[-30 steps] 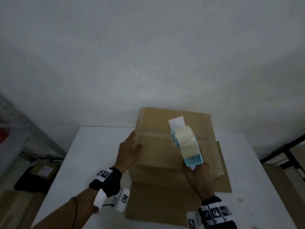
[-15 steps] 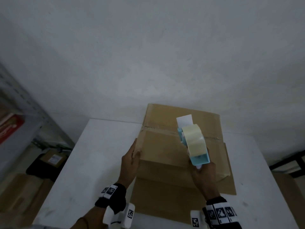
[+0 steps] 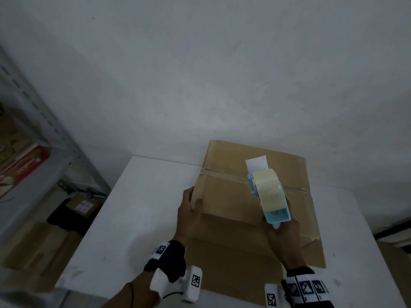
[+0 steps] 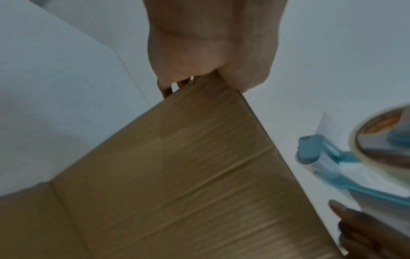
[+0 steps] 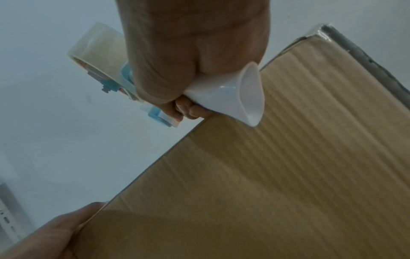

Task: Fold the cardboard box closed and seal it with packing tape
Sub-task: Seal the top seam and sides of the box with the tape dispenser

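Note:
A brown cardboard box stands on the white table, its top flaps folded down and a tape line across the far seam. My left hand grips the box's left top edge, thumb on top and fingers down the side. My right hand holds the white handle of a blue tape dispenser with a cream tape roll. The dispenser sits above the box top near the seam, a white tape end sticking out ahead of it.
A lower flap of the box hangs out toward me over the table. A grey metal shelf with red packaging stands at the left. Cardboard boxes lie on the floor below it. A plain wall rises behind the table.
The head view has shifted right and slightly closer. My left hand slid back along the box's left edge and now clasps it. The dispenser stays over the box top.

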